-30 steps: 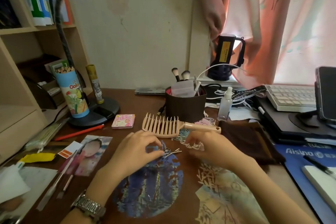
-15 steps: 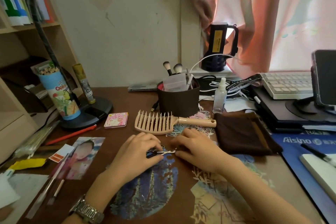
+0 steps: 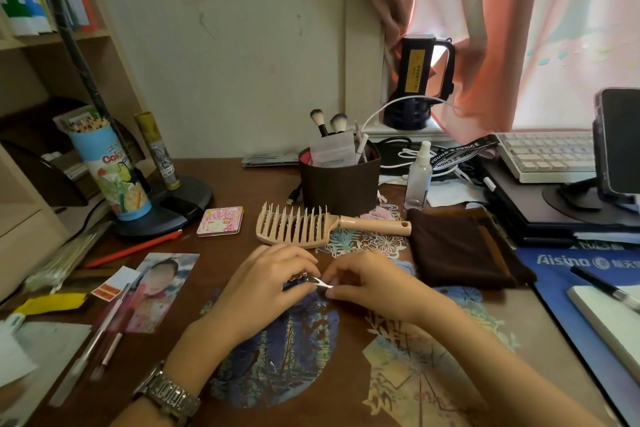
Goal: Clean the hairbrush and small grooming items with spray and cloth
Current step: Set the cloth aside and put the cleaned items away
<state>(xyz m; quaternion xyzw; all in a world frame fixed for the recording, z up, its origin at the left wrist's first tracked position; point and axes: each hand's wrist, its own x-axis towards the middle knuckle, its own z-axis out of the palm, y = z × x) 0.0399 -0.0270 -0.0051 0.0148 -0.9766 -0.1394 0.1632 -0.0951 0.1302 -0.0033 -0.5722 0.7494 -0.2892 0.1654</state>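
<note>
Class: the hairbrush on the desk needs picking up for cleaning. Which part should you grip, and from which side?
Grip the hairbrush by its bare handle, coming from the right. It lies flat, bristles up, handle pointing right toward the brown cloth; the toothed head gives a poor grip.

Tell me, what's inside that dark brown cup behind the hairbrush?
Sticking out of the dark brown cup are two makeup brushes, a clear plastic pouch and a white pen-like stick. Anything lower down is hidden by its wall.
</note>
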